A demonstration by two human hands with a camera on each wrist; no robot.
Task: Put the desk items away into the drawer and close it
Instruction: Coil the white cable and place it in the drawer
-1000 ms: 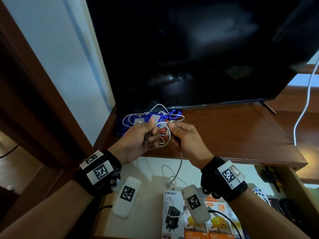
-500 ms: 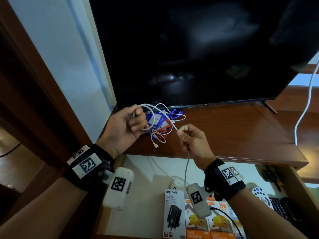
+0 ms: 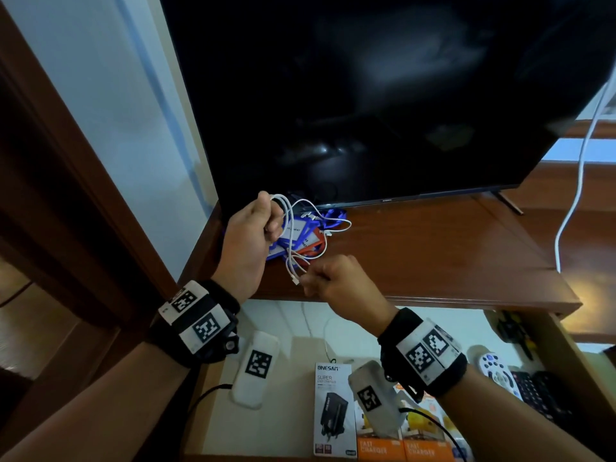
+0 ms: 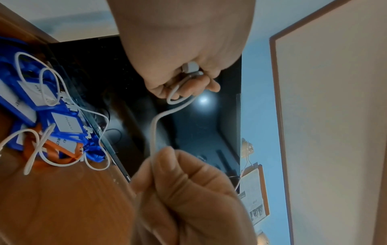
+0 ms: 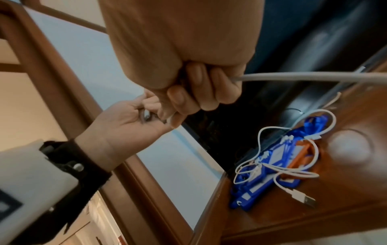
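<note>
A white charging cable [image 3: 289,225] is bunched in loops in my left hand [image 3: 270,217], which grips it above the desk's left end. My right hand [image 3: 315,278] pinches the same cable [image 4: 154,132] lower down, near the desk's front edge; the cable sags between the hands. In the right wrist view my right hand [image 5: 194,97] closes round the cable [image 5: 314,77]. Under the hands lie blue and orange badge holders [image 3: 308,243] with a second white USB cable [image 5: 293,174] draped over them. The open drawer [image 3: 276,325] is below.
A big dark TV screen [image 3: 366,95] stands at the back of the wooden desk [image 3: 433,255]. The drawer holds charger boxes [image 3: 333,405], a white remote [image 3: 493,370] and a dark keypad [image 3: 540,390]. Another white cord [image 3: 580,168] hangs at the right.
The hands, close together a second ago, have drawn apart. My left hand rose up and left with the loops; my right hand slid down the cable toward the desk edge.
</note>
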